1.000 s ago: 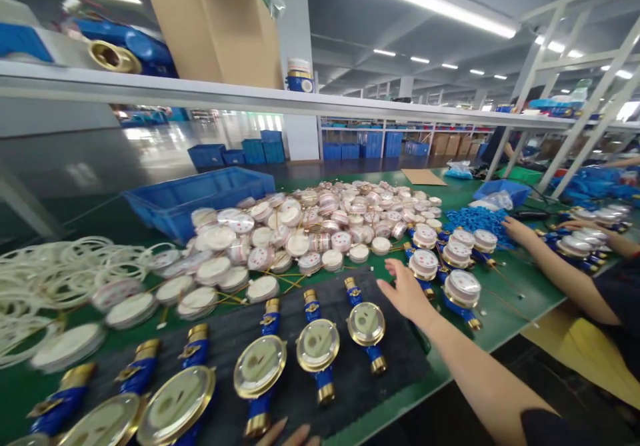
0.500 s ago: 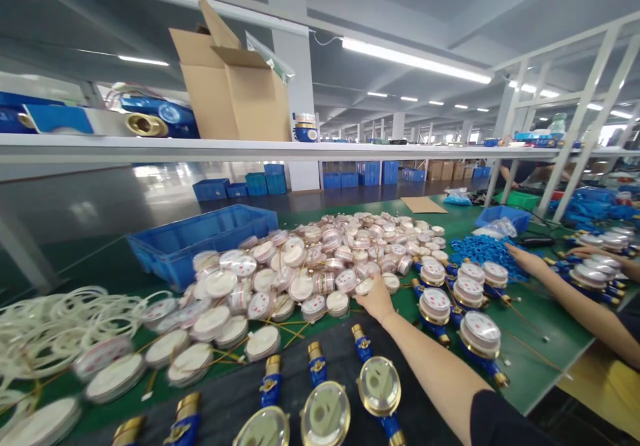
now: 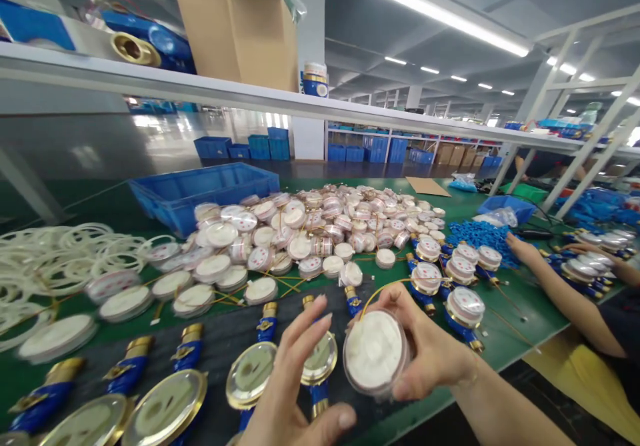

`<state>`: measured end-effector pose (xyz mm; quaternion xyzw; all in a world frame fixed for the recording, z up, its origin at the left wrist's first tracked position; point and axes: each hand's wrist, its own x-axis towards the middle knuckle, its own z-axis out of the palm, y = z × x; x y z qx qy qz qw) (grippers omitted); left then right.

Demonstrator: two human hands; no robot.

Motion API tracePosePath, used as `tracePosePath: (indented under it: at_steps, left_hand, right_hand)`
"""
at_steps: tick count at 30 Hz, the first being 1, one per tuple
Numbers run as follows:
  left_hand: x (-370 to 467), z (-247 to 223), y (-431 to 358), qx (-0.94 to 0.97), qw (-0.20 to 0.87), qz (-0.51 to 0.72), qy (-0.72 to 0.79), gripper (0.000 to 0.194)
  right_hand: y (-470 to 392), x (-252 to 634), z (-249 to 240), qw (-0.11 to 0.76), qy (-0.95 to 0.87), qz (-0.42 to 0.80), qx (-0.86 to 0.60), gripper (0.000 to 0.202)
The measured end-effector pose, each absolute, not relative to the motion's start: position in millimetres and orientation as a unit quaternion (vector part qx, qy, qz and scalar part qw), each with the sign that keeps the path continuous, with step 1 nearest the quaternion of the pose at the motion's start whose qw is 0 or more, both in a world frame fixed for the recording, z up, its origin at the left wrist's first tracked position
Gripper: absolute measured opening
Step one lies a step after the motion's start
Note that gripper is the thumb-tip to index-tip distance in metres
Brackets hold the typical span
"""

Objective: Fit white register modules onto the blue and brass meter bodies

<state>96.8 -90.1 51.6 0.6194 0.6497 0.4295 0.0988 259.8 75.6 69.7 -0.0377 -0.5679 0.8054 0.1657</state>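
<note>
**White dial insert held over a crowded green bench**

The right hand (image 3: pixel 430 353) is curled around a round white dial insert (image 3: pixel 374 351), pinching its clear rim between thumb and fingers, white face toward the camera. It is held in the air above the near edge of the green bench (image 3: pixel 505 336), over the right end of the dark mat (image 3: pixel 225 339). A thin yellow wire (image 3: pixel 380 288) arcs up from behind the insert. The left hand (image 3: pixel 295 383) is just beside it, fingers spread and lifted, thumb stretched toward the insert; whether it touches the rim cannot be told.

Under and behind the hands, a row of blue-bodied meters with brass rims (image 3: pixel 253 383) lies along the mat, partly hidden by the left hand. Farther in, a large heap of white inserts (image 3: pixel 310 233) covers the middle of the bench, with a blue bin (image 3: pixel 200 196) at its far left and a pile of white rings (image 3: pixel 55 253) by the left edge. To the right stand finished meters (image 3: pixel 457 306) and a mound of small blue parts (image 3: pixel 477 233). At the right edge, another person's hand (image 3: pixel 520 246) reaches to those blue parts.
</note>
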Motion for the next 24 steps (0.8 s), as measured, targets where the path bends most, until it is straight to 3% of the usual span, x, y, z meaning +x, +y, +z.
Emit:
tracePosePath:
  at_steps: [3,7,14,17,24]
  left_hand:
    - [106.0,70.7,-73.1,0.676,0.150,0.395,0.604,0.086]
    - [124.4,74.1,-72.7,0.659,0.162,0.400,0.617,0.087]
    - [146.3,82.8,-76.4,0.553,0.081,0.406,0.723,0.041]
    - [148.6,90.9,-76.8,0.550,0.073,0.423,0.716,0.038]
    - [148.7,98.3,-81.4,0.530,0.133,0.463,0.698,0.023]
  right_hand:
    - [57.7,260.9,62.7,0.102,-0.466,0.879,-0.008,0.072]
    - [31.4,255.8,51.7,0.159,-0.306,0.937,-0.055,0.058]
    - [0.2,252.7,48.6,0.253,-0.179,0.947,-0.078,0.048]
    - [-5.3,255.9,49.9,0.242,-0.145,0.956,-0.083,0.047]
    - [-15.3,261.5,58.8,0.205,-0.081,0.973,-0.071,0.066]
